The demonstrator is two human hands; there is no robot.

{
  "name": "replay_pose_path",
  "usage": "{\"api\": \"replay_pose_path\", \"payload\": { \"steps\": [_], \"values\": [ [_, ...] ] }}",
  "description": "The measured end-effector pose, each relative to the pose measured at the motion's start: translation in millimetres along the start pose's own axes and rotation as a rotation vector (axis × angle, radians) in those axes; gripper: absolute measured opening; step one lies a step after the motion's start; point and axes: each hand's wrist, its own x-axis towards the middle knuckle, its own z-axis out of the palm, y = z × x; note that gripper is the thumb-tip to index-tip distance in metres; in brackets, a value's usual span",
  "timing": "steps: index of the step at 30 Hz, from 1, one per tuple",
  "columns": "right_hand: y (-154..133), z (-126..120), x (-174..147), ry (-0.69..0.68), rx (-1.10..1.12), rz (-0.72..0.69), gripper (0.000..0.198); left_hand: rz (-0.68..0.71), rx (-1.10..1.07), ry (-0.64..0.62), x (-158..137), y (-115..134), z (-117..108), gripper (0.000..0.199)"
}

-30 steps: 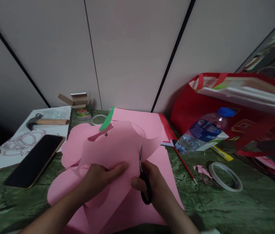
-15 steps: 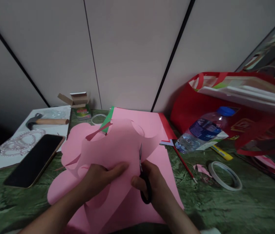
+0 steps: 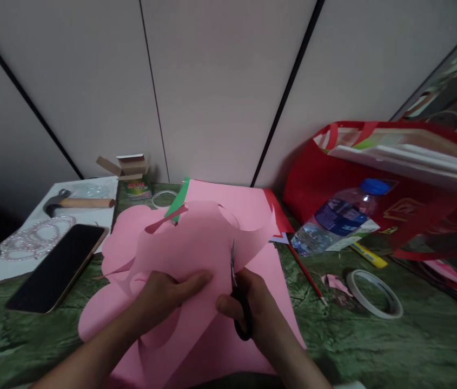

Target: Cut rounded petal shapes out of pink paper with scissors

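Observation:
A large sheet of pink paper [image 3: 199,243] with curved cut edges is raised over the table. My left hand [image 3: 167,297] grips it at the lower left, thumb on top and the other fingers hidden beneath. In my right hand [image 3: 248,302] is a pair of scissors [image 3: 243,319] with black handles; the blades lie against the sheet and point away from me. Beneath and to the left rest rounded, petal-like pink paper pieces [image 3: 126,232]. Another flat pink sheet [image 3: 271,292] lies under my right hand.
A phone [image 3: 58,270], a hammer [image 3: 86,202] and a bead string [image 3: 33,237] are at left. Behind stand a small open box [image 3: 137,183] and stacked paper [image 3: 228,194]. At right are a pencil [image 3: 305,273], tape roll [image 3: 374,294], water bottle [image 3: 339,219] and red bag [image 3: 305,173].
The sheet's far right part has shifted slightly, with its tip now raised to the right of the blades. Both hands have stayed almost in place.

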Motion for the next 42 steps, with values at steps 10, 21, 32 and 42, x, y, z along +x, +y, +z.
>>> {"api": "replay_pose_path", "payload": {
  "steps": [10,21,32,42],
  "values": [
    [-4.8,-1.1,-0.7,-0.025,0.017,0.008,0.039,-0.007,-0.041,-0.070,4.2,-5.3,-1.6,0.032],
    [8.4,-4.5,0.2,0.066,-0.085,0.033,0.045,-0.007,-0.043,-0.024,1.3,-1.8,-0.9,0.028],
    [0.5,-1.5,-1.2,0.063,-0.073,0.044,0.045,-0.020,-0.017,-0.021,0.8,0.5,-2.0,0.030],
    [2.0,0.1,-0.3,0.091,-0.091,0.044,0.036,-0.028,-0.016,-0.056,4.0,-1.8,-5.2,0.028]
  ]
}}
